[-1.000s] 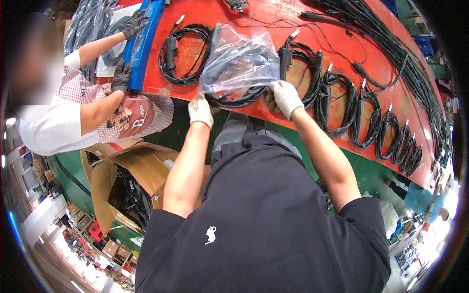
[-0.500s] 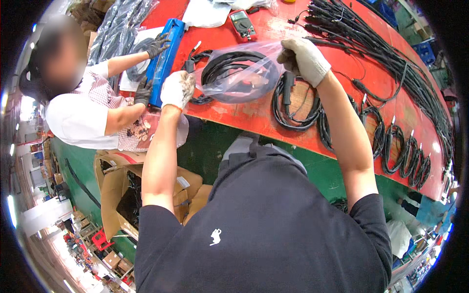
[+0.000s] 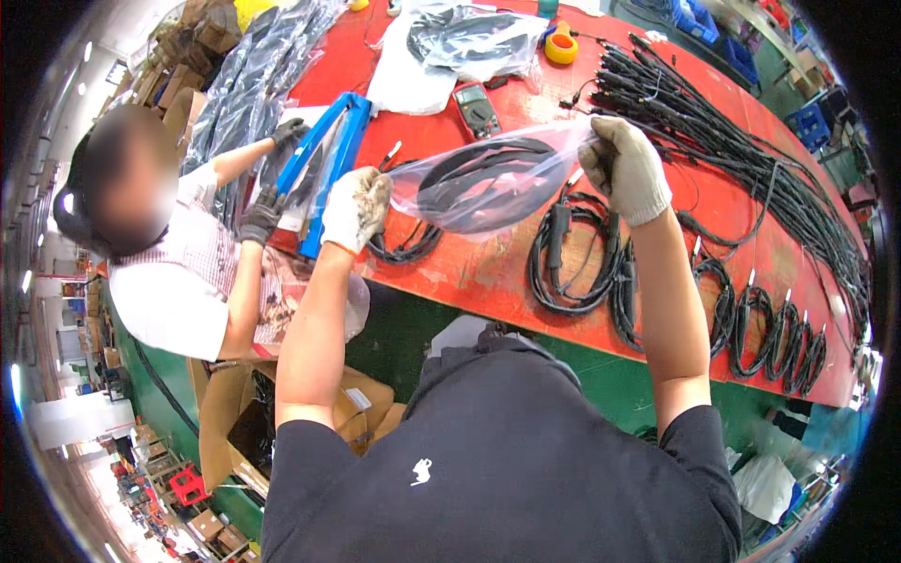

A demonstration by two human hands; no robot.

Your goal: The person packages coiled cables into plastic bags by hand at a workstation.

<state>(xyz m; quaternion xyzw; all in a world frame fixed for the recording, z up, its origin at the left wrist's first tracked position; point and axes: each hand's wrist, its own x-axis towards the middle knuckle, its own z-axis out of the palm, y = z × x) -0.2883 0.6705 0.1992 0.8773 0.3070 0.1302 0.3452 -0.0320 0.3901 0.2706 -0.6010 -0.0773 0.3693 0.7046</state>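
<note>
Clock read with 12 at the top of the view. Clear plastic bag (image 3: 493,190) was up over the red counter (image 3: 465,277), stretched between both gloved hands. Left hand (image 3: 357,208), at the bag's 9 o'clock, was closed with curled fingers on that end; right hand (image 3: 627,171), toward 2 o'clock, pinched the opposite corner.

Bag's long axis ran nearly 9 to 3, tipped up on the right, its narrowing right end pointing between 2 and 3. Inside, a coiled black cable (image 3: 481,152) made a flattened oval, long axis leaning toward 2 o'clock.

About the bag: multimeter (image 3: 477,111) near 12; yellow tape roll (image 3: 561,45) farther, toward 1; cable bundle (image 3: 704,122) fanned out from 2 toward 4; coil with handle (image 3: 572,249) at 4, near; another coil (image 3: 408,251) at 7. Co-worker in dark gloves at 9, beside a blue frame (image 3: 344,178).
</note>
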